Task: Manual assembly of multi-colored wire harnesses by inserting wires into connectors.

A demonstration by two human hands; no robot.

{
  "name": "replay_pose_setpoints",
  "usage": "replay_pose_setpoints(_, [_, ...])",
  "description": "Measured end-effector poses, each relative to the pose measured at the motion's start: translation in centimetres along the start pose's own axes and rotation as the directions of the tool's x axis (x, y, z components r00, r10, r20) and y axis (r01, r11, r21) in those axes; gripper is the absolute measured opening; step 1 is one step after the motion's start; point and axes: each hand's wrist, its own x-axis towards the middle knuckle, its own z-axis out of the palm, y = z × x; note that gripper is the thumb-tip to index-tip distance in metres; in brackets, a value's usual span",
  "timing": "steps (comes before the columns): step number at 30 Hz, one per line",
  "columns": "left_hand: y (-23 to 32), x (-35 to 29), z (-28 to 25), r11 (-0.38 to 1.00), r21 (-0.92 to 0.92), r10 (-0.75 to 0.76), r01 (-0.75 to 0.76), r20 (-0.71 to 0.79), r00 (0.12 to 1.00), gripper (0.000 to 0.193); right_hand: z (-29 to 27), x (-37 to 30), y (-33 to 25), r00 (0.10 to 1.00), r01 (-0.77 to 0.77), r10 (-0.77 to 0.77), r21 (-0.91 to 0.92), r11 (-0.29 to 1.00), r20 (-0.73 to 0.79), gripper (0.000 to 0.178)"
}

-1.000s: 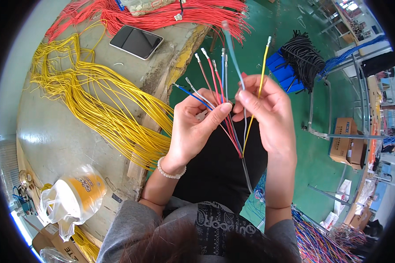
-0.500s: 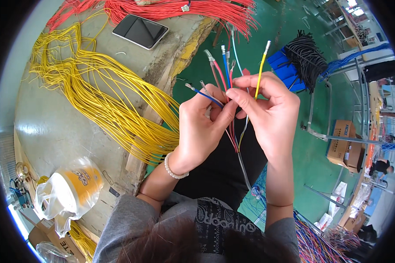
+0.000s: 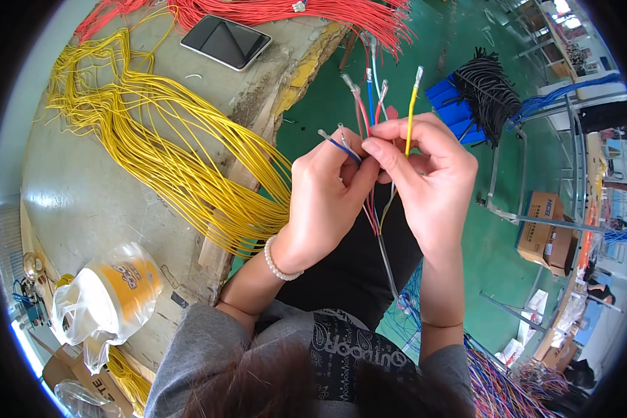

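Head view, looking down. Left hand (image 3: 327, 191) in a loose fist, thumb pressed to forefinger, clamped on a fan of thin wires (image 3: 370, 99). Right hand (image 3: 432, 171) just beside it, thumb and forefinger tips together on the same fan; a yellow wire (image 3: 412, 108) rises past its fingers. Wires held in the air above the lap, right of the table edge: red, blue, white, yellow, bare metal terminals on the tips. Below the hands they gather into one grey cable (image 3: 387, 266). Pale beaded bracelet (image 3: 279, 261) on left wrist.

Table (image 3: 70, 188): dull grey top, scuffed, rim chipped down to raw wood. Long yellow wire bundle (image 3: 188, 164) crosses it toward the left forearm. Red wire bundle (image 3: 279, 10) along the far end; phone (image 3: 226, 42) lies near it, screen dark. Nearer, an orange-and-white tub (image 3: 129, 289) in a clear plastic bag.

Room: green floor (image 3: 460, 279). To the right, blue bin (image 3: 449, 104) with black tubing (image 3: 486, 94) heaped over it. Metal frame (image 3: 568, 153) beyond, cardboard carton (image 3: 540, 226) by its lower rail. Many-coloured wire heap (image 3: 494, 383) low, beside the right sleeve.
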Motion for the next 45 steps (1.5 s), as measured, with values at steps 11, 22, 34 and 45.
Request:
replay_pose_setpoints(11, [-1.4, 0.6, -1.3, 0.971, -0.167, -0.17, 0.169, 0.009, 0.985, 0.042, -1.8, 1.2, 1.9, 0.975, -0.221, 0.209, 0.27, 0.937, 0.072, 0.017])
replay_pose_setpoints(22, [0.8, 2.1, -1.3, 0.707, -0.597, -0.267, 0.38, 0.273, 0.924, 0.034, -2.7, 0.3, 2.9, 0.923, -0.378, 0.246, 0.577, 0.724, 0.297, 0.021])
replay_pose_setpoints(34, [4.3, 1.4, -0.8, 0.964, -0.238, -0.078, 0.116, 0.162, 0.984, 0.017, -1.6, -1.5, 0.7, 0.987, -0.16, 0.139, 0.406, 0.9, 0.081, 0.011])
replay_pose_setpoints(45, [4.1, 1.1, -1.3, 0.836, -0.487, -0.112, 0.253, 0.301, 0.947, 0.018, -1.3, -2.7, -0.3, 0.987, -0.161, 0.158, 0.368, 0.916, 0.038, 0.01])
